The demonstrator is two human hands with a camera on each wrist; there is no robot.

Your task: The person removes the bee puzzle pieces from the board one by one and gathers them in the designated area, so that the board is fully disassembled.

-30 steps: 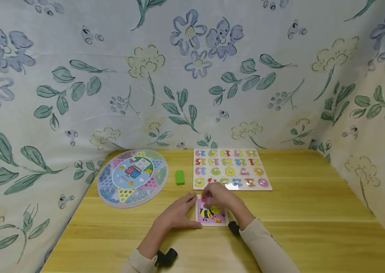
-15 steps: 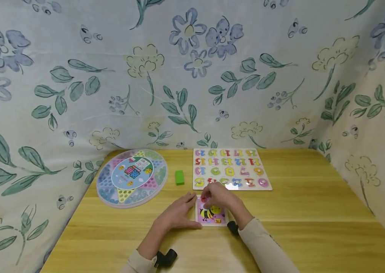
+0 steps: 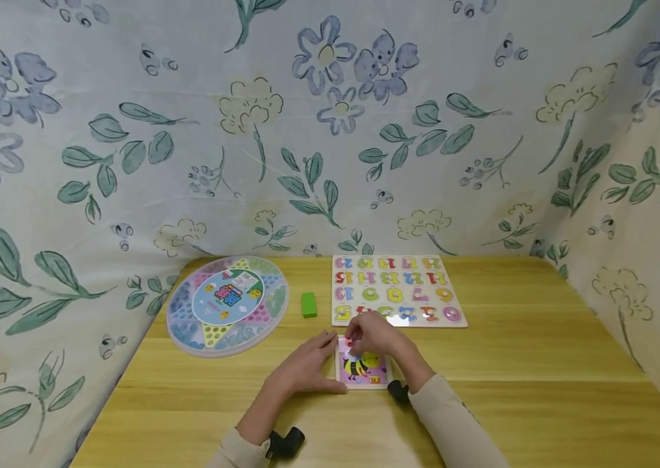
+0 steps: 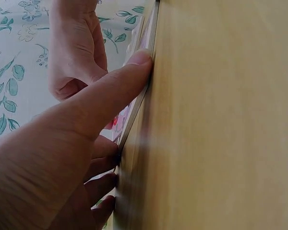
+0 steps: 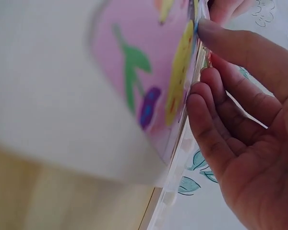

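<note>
A small pink bee puzzle (image 3: 378, 370) lies in a pale frame at the front middle of the table. My left hand (image 3: 301, 369) rests along its left side, with fingers at the far corner and thumb at the near one; in the left wrist view the left thumb (image 4: 120, 84) touches the edge. My right hand (image 3: 379, 338) is bent over the puzzle's upper left part, its fingertips around a small red piece (image 3: 350, 342). In the right wrist view that hand (image 5: 249, 105) has thumb and curled fingers at the board; their exact contact is partly hidden.
A round game board (image 3: 227, 305) lies at the back left. Beside it is a green block (image 3: 309, 305). A number puzzle board (image 3: 458, 324) lies just beyond my right hand. Floral cloth (image 3: 330, 162) rises behind the table (image 3: 540, 351).
The right fingertips shift very slightly at the red piece, which shows a little differently beneath them. My left hand and the puzzle stay in place.
</note>
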